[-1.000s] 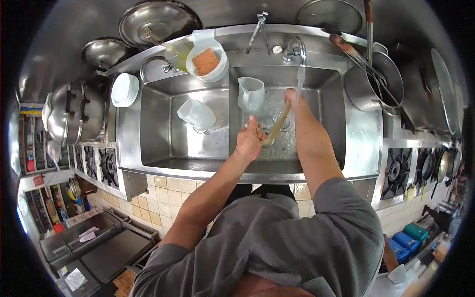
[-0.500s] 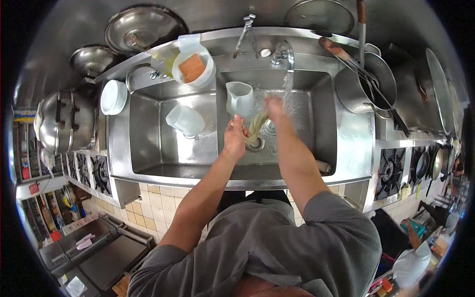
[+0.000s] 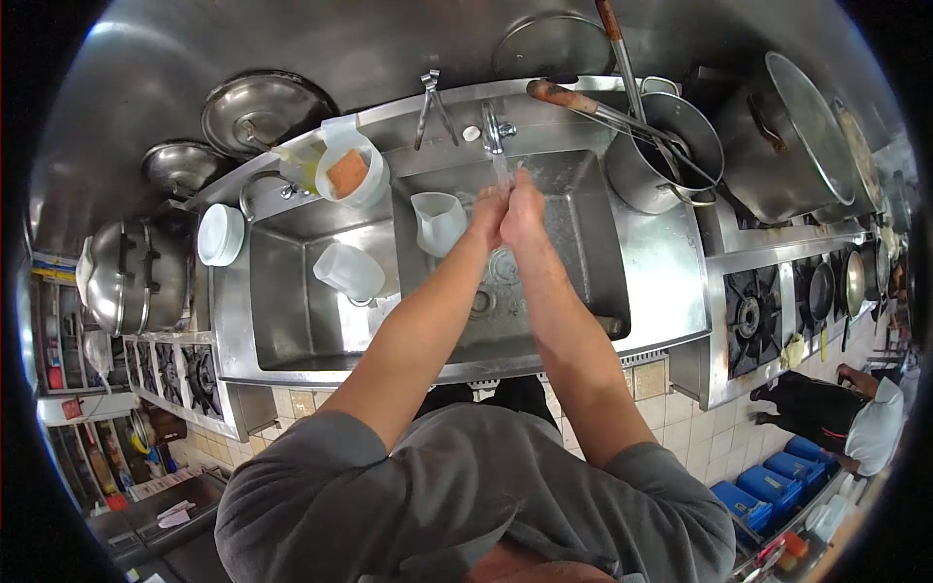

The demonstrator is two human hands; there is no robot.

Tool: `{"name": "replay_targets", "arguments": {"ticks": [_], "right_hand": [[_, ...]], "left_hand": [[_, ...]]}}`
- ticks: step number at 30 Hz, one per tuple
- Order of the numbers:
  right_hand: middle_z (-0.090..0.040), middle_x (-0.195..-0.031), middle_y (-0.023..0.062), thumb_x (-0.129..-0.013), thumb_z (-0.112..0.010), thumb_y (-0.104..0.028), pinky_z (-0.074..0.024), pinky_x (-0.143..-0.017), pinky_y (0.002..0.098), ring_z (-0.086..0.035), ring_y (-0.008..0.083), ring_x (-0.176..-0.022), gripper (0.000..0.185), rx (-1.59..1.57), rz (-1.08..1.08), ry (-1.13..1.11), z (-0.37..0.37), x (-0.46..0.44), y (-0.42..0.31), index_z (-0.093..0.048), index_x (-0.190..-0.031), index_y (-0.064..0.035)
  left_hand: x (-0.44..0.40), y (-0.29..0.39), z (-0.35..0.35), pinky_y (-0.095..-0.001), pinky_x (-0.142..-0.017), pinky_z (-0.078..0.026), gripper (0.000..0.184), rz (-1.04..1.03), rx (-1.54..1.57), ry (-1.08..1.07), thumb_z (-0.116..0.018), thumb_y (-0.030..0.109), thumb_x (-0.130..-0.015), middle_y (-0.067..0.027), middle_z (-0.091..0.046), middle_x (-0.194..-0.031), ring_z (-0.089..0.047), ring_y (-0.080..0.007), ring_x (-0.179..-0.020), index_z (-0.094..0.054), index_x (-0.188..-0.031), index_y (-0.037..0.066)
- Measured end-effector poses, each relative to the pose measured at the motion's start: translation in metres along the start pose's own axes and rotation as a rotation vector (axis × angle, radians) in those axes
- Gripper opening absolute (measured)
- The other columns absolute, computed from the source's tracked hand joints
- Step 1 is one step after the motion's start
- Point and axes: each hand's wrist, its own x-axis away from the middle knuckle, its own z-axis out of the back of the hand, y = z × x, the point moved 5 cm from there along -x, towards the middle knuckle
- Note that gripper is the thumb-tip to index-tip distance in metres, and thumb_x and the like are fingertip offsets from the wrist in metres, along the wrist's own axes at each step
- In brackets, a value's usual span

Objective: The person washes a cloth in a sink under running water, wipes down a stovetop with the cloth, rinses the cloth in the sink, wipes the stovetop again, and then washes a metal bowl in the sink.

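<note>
Both my hands are together under the running tap point(image 3: 494, 134) over the right sink basin point(image 3: 573, 262). My left hand point(image 3: 489, 210) is closed and pressed against my right hand point(image 3: 525, 211), which is also closed. Whatever lies between them is hidden; the pale green strip of cloth from before does not show. Left of my hands, a translucent white pitcher point(image 3: 439, 225) stands in the same basin. Another white pitcher point(image 3: 350, 272) lies tilted in the left basin point(image 3: 282, 311).
A white tub point(image 3: 374, 180) with an orange sponge point(image 3: 347, 174) sits on the divider's back end. White lids point(image 3: 222, 236) are stacked at left. Long-handled utensils stand in a steel pot point(image 3: 641, 180) at right, beside stove burners point(image 3: 748, 316). Another person point(image 3: 855, 418) is at far right.
My left hand has moved up and right to meet my right hand beneath the tap. The pale green cloth no longer shows. The camera view has turned and shifted.
</note>
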Motion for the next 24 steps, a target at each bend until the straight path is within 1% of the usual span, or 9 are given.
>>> {"name": "replay_targets", "arguments": {"ticks": [2,5,8,11,14,17,20,22,24], "right_hand": [[-0.061,-0.119,0.0166,-0.099,-0.054,-0.025,-0.0505,-0.091,0.0416,-0.060,0.0281,-0.106,0.039,0.362,0.156,-0.051,0.004,-0.022,0.013,-0.056,-0.121,0.0075],[-0.056,-0.128,0.0179,-0.098,-0.047,-0.021,-0.0471,-0.098,0.0443,-0.054,0.0289,-0.120,0.042,0.010,0.183,0.016,-0.001,-0.032,0.040,-0.052,-0.129,0.0050],[-0.050,-0.138,0.0166,-0.098,-0.039,-0.021,-0.0393,-0.109,0.0477,-0.045,0.0283,-0.131,0.047,-0.702,-0.172,0.289,-0.028,-0.028,0.017,-0.045,-0.139,0.0025],[-0.043,-0.140,0.0131,-0.100,-0.045,-0.021,-0.0394,-0.107,0.0465,-0.049,0.0288,-0.120,0.048,-0.474,-0.100,0.127,-0.031,-0.054,-0.002,-0.039,-0.142,0.0022],[-0.041,-0.142,0.0142,-0.102,-0.045,-0.019,-0.0473,-0.101,0.0438,-0.050,0.0272,-0.121,0.044,-0.385,-0.188,0.146,-0.017,-0.084,0.043,-0.040,-0.140,0.0022],[-0.059,-0.119,0.0145,-0.100,-0.048,-0.015,-0.0559,-0.080,0.0376,-0.061,0.0239,-0.102,0.033,-0.495,-0.111,0.090,-0.039,-0.064,0.020,-0.051,-0.129,0.0014],[-0.066,-0.086,0.0090,-0.098,-0.053,-0.013,-0.0557,-0.061,0.0321,-0.066,0.0225,-0.075,0.022,0.219,0.048,-0.307,-0.044,-0.056,0.021,-0.062,-0.114,-0.0004],[-0.069,-0.071,0.0139,-0.095,-0.055,-0.016,-0.0564,-0.062,0.0400,-0.068,0.0345,-0.063,0.020,0.581,0.309,-0.228,-0.034,-0.052,0.019,-0.068,-0.099,-0.0001],[-0.070,-0.082,0.0212,-0.094,-0.056,-0.024,-0.0551,-0.071,0.0462,-0.069,0.0410,-0.077,0.028,0.898,0.519,-0.119,-0.027,-0.034,-0.005,-0.069,-0.092,0.0007]], "left_hand": [[0.009,0.004,-0.001,-0.0425,-0.088,-0.053,0.050,0.040,0.105,-0.062,-0.061,0.043,-0.099,-0.0166,-0.062,-0.122,-0.065,-0.0294,-0.105,-0.052,-0.130,0.004],[0.026,0.011,0.003,-0.0427,-0.081,-0.055,0.039,0.103,0.261,-0.162,-0.061,0.038,-0.100,-0.0134,-0.067,-0.108,-0.067,-0.0267,-0.098,-0.060,-0.118,0.003],[0.023,0.000,0.026,-0.0425,-0.077,-0.056,0.028,0.199,0.348,0.014,-0.062,0.030,-0.099,-0.0108,-0.068,-0.099,-0.067,-0.0261,-0.092,-0.063,-0.109,0.003],[0.015,-0.027,0.079,-0.0420,-0.076,-0.056,0.021,0.178,0.293,0.187,-0.063,0.020,-0.097,-0.0105,-0.067,-0.095,-0.067,-0.0263,-0.088,-0.063,-0.108,0.002],[0.028,-0.033,0.100,-0.0419,-0.075,-0.056,0.019,0.243,0.229,0.214,-0.065,0.013,-0.094,-0.0110,-0.066,-0.093,-0.066,-0.0258,-0.083,-0.061,-0.108,0.002],[0.017,-0.040,0.099,-0.0434,-0.078,-0.056,0.020,0.228,0.235,0.203,-0.063,0.013,-0.095,-0.0115,-0.066,-0.096,-0.067,-0.0265,-0.087,-0.061,-0.112,0.002],[0.015,-0.027,0.087,-0.0452,-0.085,-0.055,0.024,0.180,0.197,0.213,-0.058,0.015,-0.098,-0.0123,-0.067,-0.107,-0.066,-0.0275,-0.098,-0.061,-0.119,0.003],[0.019,-0.004,0.054,-0.0472,-0.096,-0.053,0.030,0.169,0.040,0.228,-0.049,0.018,-0.103,-0.0141,-0.065,-0.120,-0.064,-0.0287,-0.111,-0.059,-0.128,0.004],[-0.001,0.003,0.041,-0.0471,-0.097,-0.052,0.031,0.156,0.218,0.109,-0.048,0.019,-0.103,-0.0142,-0.064,-0.122,-0.064,-0.0289,-0.112,-0.058,-0.128,0.005]]}}
